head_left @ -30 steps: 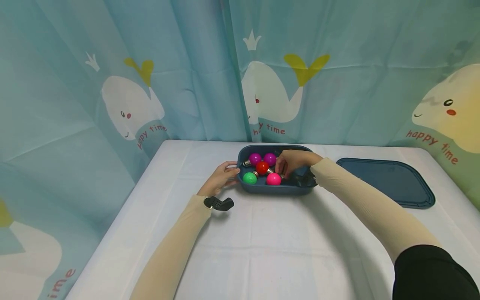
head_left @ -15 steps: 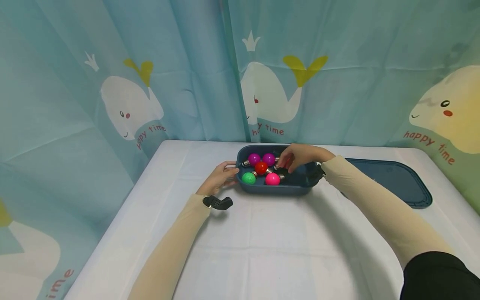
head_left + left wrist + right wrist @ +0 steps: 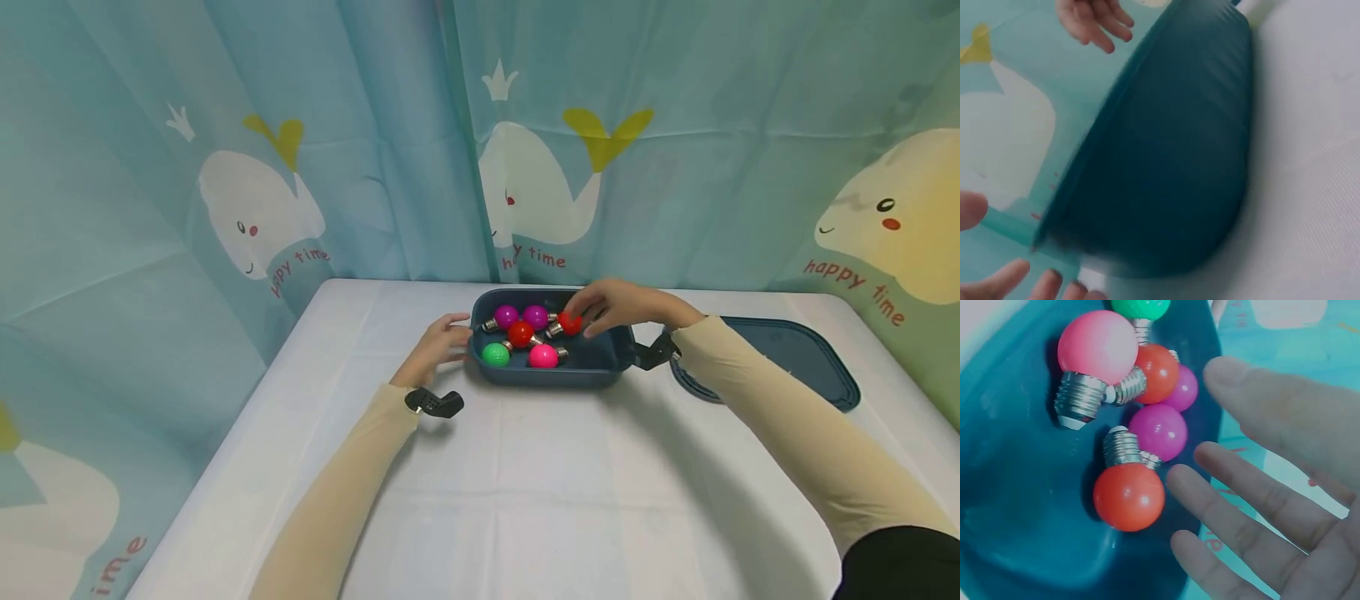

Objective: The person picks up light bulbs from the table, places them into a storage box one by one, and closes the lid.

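A dark blue plastic bin (image 3: 551, 378) stands on the table with several coloured light bulbs lying in it. On the bin's right side is a red bulb (image 3: 1129, 497), its metal base towards the others. My right hand (image 3: 622, 303) hovers over that bulb with its fingers spread and holds nothing. Further left lie another red bulb (image 3: 521, 334), a pink bulb (image 3: 543, 356), a green bulb (image 3: 496, 354) and two purple bulbs (image 3: 536, 317). My left hand (image 3: 437, 348) is beside the bin's left end, fingers extended; the left wrist view shows a gap between them.
A dark blue lid (image 3: 795, 350) lies flat on the white table (image 3: 480, 483), to the right of the bin and partly behind my right forearm. A pale blue curtain (image 3: 405, 150) with whale prints hangs along the table's back and left side.
My right hand has let go of the red bulb, uncovering it, and has moved up and right. The left hand has drawn slightly away from the bin's left end.
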The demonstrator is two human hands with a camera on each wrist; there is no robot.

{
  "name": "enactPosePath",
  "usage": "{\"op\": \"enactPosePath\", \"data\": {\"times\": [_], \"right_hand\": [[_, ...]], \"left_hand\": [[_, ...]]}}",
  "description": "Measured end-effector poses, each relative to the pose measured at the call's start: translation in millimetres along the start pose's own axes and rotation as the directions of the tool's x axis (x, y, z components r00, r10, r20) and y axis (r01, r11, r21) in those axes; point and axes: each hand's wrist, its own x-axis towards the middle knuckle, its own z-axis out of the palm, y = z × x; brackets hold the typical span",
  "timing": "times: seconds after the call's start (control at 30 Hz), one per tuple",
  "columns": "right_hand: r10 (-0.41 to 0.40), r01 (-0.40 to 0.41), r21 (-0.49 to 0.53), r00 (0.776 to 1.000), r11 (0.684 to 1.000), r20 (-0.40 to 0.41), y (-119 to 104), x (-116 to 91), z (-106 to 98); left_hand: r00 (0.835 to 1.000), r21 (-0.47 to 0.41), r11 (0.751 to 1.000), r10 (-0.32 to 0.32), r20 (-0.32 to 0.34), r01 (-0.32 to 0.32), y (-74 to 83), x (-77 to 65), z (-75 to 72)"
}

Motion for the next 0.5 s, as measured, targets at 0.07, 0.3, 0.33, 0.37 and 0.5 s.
{"op": "enactPosePath", "data": {"times": [0.07, 0.3, 0.33, 0.37, 0.5], "right_hand": [[-0.012, 0.011, -0.006, 1.000, 1.000, -0.029, -2, -6, -1], [-0.016, 0.011, -0.043, 0.992, 0.999, -0.123, -12, -27, -4], [-0.015, 0.008, -0.053, 0.991, 0.999, -0.133, -14, -30, -4], [-0.014, 0.005, -0.058, 0.990, 0.998, -0.142, -16, -34, -5], [-0.017, 0.003, -0.085, 0.985, 0.996, -0.173, -23, -48, -9]], "left_hand": [[0.999, 0.026, 1.000, -0.005, -0.052, 0.007, 8.4, -4.2, 4.8], [0.978, 0.203, 0.974, 0.136, -0.157, -0.102, 22.2, -8.8, 13.8], [0.975, 0.224, 0.967, 0.158, -0.159, -0.120, 24.3, -9.9, 15.8], [0.971, 0.242, 0.960, 0.179, -0.159, -0.137, 26.6, -11.1, 18.1], [0.961, 0.258, 0.945, 0.240, -0.138, -0.200, 36.4, -16.2, 31.1]]}}
